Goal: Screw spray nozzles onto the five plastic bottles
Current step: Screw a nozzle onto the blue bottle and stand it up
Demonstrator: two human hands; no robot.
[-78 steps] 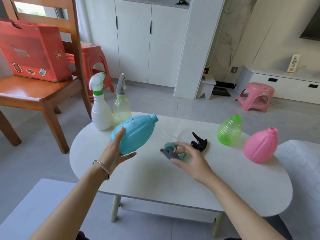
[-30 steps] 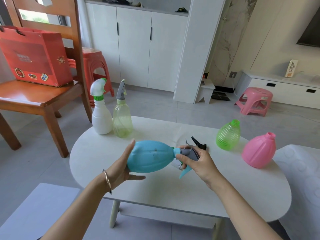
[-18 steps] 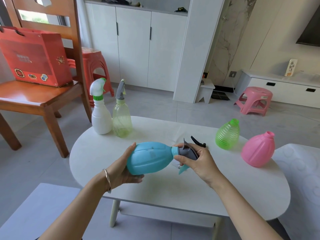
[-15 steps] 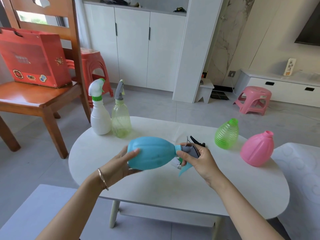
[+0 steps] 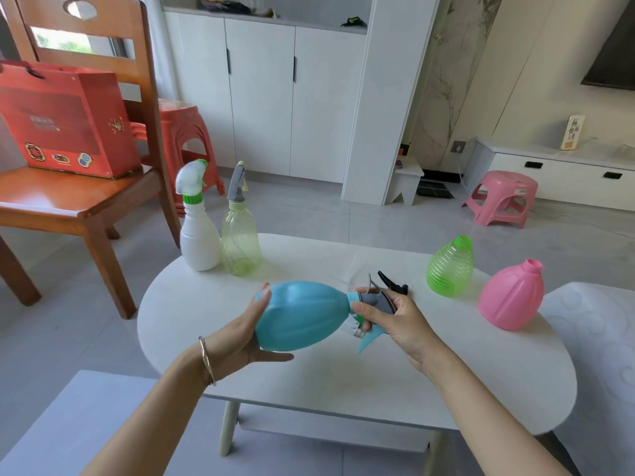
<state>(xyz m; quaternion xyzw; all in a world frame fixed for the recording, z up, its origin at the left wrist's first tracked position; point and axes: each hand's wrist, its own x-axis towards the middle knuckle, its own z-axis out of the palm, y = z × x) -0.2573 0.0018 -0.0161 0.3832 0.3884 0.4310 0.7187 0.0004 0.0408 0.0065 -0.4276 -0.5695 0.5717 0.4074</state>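
Observation:
A round blue bottle [image 5: 302, 316] lies on its side in the air above the white table [image 5: 343, 383], its base gripped by my left hand [image 5: 245, 341]. At its neck sits a grey and blue spray nozzle [image 5: 372, 309], pinched by my right hand [image 5: 398, 321]. A white bottle [image 5: 199, 235] and a pale yellow bottle [image 5: 240, 242] stand at the table's back left with nozzles on. A green ribbed bottle [image 5: 450, 267] and a pink bottle [image 5: 512, 297] stand at the right without nozzles. A black nozzle [image 5: 393, 286] lies behind my right hand.
A wooden chair [image 5: 86, 197] with a red box [image 5: 65, 121] stands to the left of the table. A red stool [image 5: 178, 132] and a pink stool [image 5: 501, 197] stand on the floor behind. A pale cushion [image 5: 598, 345] is at the table's right end.
My right hand picked the grey and blue nozzle off the table and brought it to the blue bottle's neck. My left hand tipped the bottle onto its side and has been shifting its grip on it.

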